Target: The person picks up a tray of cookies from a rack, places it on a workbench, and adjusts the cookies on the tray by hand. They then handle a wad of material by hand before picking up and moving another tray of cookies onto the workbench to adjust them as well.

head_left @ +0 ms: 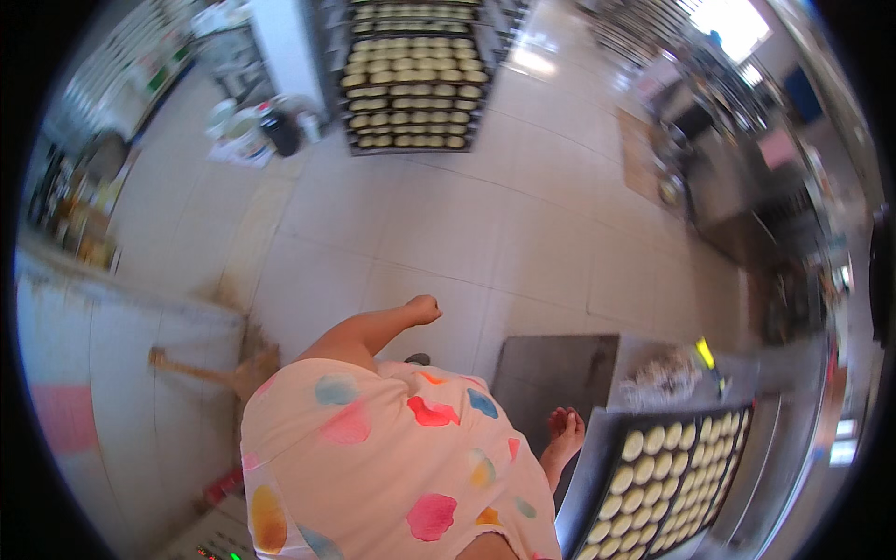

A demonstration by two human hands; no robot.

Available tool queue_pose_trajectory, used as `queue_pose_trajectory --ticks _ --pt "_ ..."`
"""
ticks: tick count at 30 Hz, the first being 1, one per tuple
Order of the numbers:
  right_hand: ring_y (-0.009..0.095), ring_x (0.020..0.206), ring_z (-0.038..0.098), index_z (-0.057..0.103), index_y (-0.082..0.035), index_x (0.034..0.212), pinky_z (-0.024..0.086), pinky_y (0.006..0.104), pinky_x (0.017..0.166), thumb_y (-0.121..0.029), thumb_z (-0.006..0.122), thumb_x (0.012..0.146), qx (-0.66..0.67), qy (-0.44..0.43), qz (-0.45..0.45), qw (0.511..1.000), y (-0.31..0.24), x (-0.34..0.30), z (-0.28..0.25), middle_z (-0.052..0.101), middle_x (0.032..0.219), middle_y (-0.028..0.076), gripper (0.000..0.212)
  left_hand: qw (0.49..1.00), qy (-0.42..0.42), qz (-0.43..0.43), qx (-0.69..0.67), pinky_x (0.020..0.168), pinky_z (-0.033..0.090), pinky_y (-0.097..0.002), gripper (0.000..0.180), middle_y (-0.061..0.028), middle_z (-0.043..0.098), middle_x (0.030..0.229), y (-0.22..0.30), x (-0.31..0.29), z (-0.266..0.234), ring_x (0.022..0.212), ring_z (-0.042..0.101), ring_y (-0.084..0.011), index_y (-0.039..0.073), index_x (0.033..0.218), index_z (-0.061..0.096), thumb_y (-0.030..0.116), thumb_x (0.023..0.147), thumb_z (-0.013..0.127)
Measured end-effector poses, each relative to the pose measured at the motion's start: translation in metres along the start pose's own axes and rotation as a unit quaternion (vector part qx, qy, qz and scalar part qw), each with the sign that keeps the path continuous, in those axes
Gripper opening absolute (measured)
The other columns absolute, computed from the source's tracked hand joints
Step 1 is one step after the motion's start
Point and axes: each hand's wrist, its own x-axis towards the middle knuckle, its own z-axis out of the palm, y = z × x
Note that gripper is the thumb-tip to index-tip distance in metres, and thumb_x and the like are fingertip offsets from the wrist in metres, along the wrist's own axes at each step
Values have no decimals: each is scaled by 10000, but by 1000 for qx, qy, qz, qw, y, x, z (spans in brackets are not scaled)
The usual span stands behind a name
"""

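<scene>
My left hand is held out in front of my body over the tiled floor, fingers curled closed, with nothing visible in it. Low at my right side, my right hand has its fingers loosely apart and appears to hold nothing. It is nearest to a dark tray of pale round dough pieces, set in rows on a steel surface. Just beyond that hand lies a bare dark metal sheet. A crumpled clear plastic bag and a yellow-and-black tool rest behind the dough tray.
Ahead stands a tall rack stacked with trays of dough pieces. White buckets and a dark jug sit on the floor left of it. A wooden-handled tool is by the left wall. Steel equipment lines the right side.
</scene>
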Motion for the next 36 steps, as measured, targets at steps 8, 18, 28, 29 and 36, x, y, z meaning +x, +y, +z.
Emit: queue_pose_trajectory --ticks 8,18,28,29,36 --pt "161 715 618 562 -27 973 508 268 630 -176 527 884 -81 -195 3 977 -18 84 106 639 852 94 177 988 72 -136 -8 681 471 -408 273 -180 616 732 -92 -31 -11 688 592 -322 -6 757 642 239 742 522" --pt "165 745 620 559 -24 998 510 262 650 -203 557 864 -91 -310 25 946 -45 160 173 639 861 97 223 974 11 -223 -27 602 473 -384 270 -138 613 618 -58 -34 9 581 599 -257 6 679 634 246 727 519" --pt "192 755 627 548 9 1019 526 289 667 -175 543 865 -64 -314 69 945 -61 233 212 637 866 122 240 976 96 -100 -170 621 494 -335 328 -121 647 751 15 19 -25 640 628 -211 -9 868 631 303 799 560" --pt "197 750 628 549 13 1010 528 291 663 -172 541 867 -60 -311 66 946 -61 235 216 635 864 128 234 976 93 -95 -173 620 496 -327 328 -116 649 758 13 24 -25 645 630 -203 -10 874 630 303 801 563" --pt "204 758 635 549 19 1008 532 293 672 -157 517 873 -45 -248 52 966 -47 239 230 638 867 138 225 996 -9 -89 -29 588 494 -331 315 -99 648 701 -35 56 -77 577 622 -192 3 787 636 314 771 588"
